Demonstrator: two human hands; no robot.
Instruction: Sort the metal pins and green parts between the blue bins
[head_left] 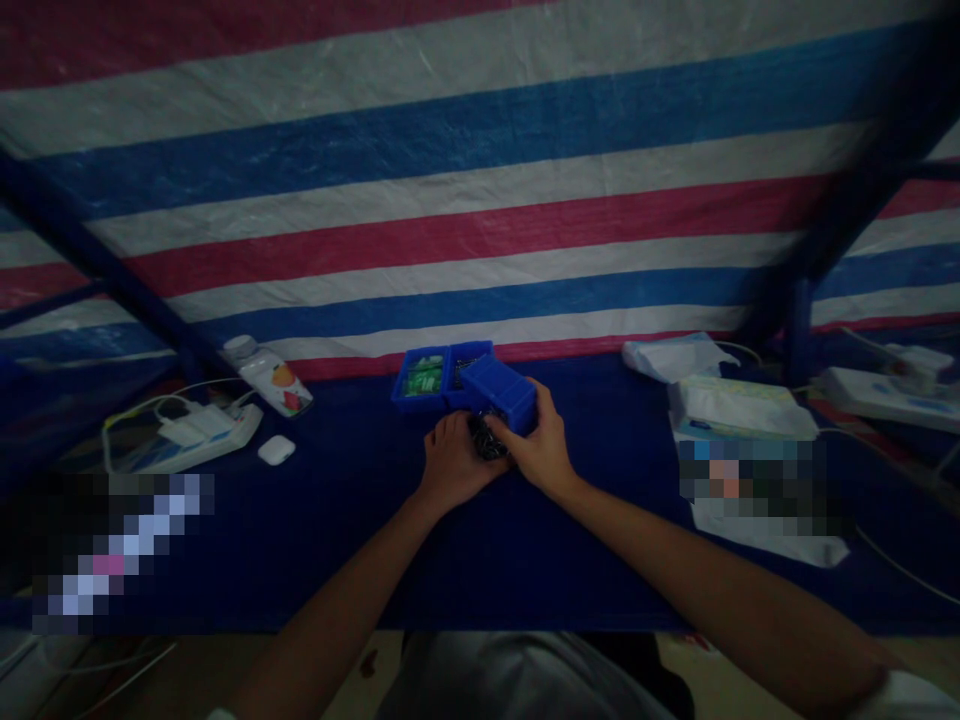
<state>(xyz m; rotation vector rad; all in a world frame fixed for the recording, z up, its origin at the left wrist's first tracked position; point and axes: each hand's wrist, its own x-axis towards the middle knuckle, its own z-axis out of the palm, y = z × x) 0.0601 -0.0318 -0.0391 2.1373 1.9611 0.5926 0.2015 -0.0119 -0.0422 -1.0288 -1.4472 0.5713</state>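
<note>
You have here a dim view, rather soft; the small dark pieces [489, 438] near the centre melt together. The striped sheet [450, 240] is brighter, with weak sheen in its upper part, while the blue table [322, 545] is deep in shade. Toward the edges, shapes look stretched. A left patch [124, 555] and a right patch [750, 488] show coarse pixels only.

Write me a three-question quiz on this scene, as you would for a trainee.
1. Which hand grips the tilted, rectangular blue plastic box? A: left. B: right.
2. True or false: the small white rounded case sits to the left of the person's bare left hand.
3. Fill in: the left of two adjoining open blue plastic bins holds ___-coloured items.

Key: 1. B, the right hand. 2. True. 3. Green.
</note>
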